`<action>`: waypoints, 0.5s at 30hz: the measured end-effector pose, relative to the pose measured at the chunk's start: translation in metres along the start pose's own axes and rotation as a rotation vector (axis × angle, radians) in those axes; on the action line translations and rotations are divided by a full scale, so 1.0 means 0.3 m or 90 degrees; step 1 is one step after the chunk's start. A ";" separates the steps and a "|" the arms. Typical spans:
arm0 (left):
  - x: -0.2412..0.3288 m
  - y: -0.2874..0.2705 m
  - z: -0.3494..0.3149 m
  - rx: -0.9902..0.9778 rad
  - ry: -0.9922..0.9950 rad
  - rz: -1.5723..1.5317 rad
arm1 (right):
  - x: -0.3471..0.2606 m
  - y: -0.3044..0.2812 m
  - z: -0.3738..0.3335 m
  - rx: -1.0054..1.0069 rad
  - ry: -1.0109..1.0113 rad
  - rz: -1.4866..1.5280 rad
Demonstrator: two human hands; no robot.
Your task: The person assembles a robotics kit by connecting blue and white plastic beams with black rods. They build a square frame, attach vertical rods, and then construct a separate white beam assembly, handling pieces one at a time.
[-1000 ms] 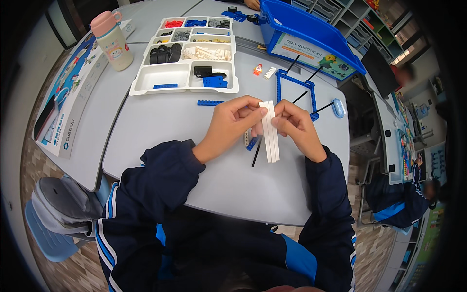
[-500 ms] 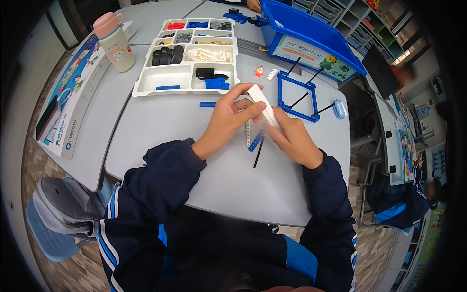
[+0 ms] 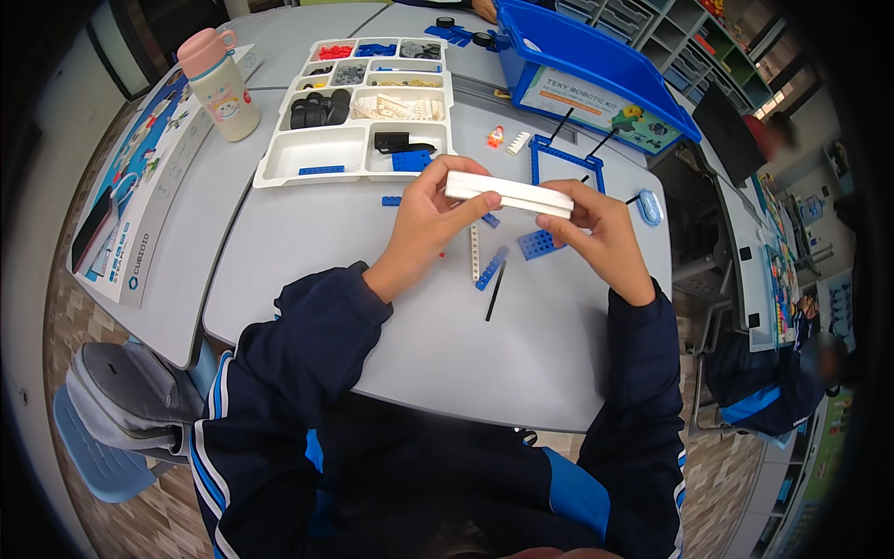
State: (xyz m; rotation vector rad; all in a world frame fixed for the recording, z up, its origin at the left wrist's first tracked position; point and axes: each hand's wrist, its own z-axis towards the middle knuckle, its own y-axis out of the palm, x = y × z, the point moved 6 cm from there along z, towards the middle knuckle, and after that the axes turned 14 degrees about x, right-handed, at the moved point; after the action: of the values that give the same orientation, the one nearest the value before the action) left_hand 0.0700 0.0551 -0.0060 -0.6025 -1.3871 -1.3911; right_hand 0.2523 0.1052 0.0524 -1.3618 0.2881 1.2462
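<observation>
Head view. The left hand [image 3: 430, 216] and right hand [image 3: 596, 228] each close a grip on one end of a long white bar [image 3: 508, 193], a smooth, straight-edged plastic piece held level above the grey desk [image 3: 372, 279]. The left thumb lies on the bar's near face; the right fingers wrap its other end.

Beyond the bar stands a white parts tray [image 3: 307, 156] with square compartments of small pieces; its near edge is close to the left hand. Just beyond the right hand lies an open blue square frame [image 3: 566, 166]. Below the bar, on the desk, lie a perforated white strip [image 3: 474, 253], a blue studded plate [image 3: 537, 244] and a thin black rod [image 3: 494, 291].

The desk surface nearer the person than the bar is bare and matte, ending in a curved near edge.
</observation>
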 end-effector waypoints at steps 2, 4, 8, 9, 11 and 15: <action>0.001 0.015 -0.005 -0.018 0.016 0.004 | -0.011 -0.018 -0.001 0.007 -0.006 0.076; -0.004 0.030 -0.012 -0.051 -0.006 0.011 | -0.019 -0.028 -0.003 -0.011 -0.008 0.118; -0.031 0.056 -0.033 -0.164 -0.147 0.017 | -0.030 -0.015 -0.003 -0.046 -0.032 0.115; -0.038 0.052 -0.035 -0.168 -0.169 0.052 | -0.028 -0.010 -0.005 -0.055 -0.021 0.118; -0.051 0.048 -0.038 -0.180 -0.198 0.106 | -0.024 -0.008 -0.008 -0.046 0.004 0.154; -0.046 0.042 -0.032 -0.148 -0.138 0.108 | -0.004 -0.005 -0.004 -0.016 0.061 0.237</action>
State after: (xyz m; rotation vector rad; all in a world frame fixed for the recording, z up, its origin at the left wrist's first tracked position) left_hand 0.0888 0.0530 -0.0150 -1.0253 -1.3156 -1.3901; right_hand 0.2534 0.1040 0.0538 -1.4336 0.6160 1.4940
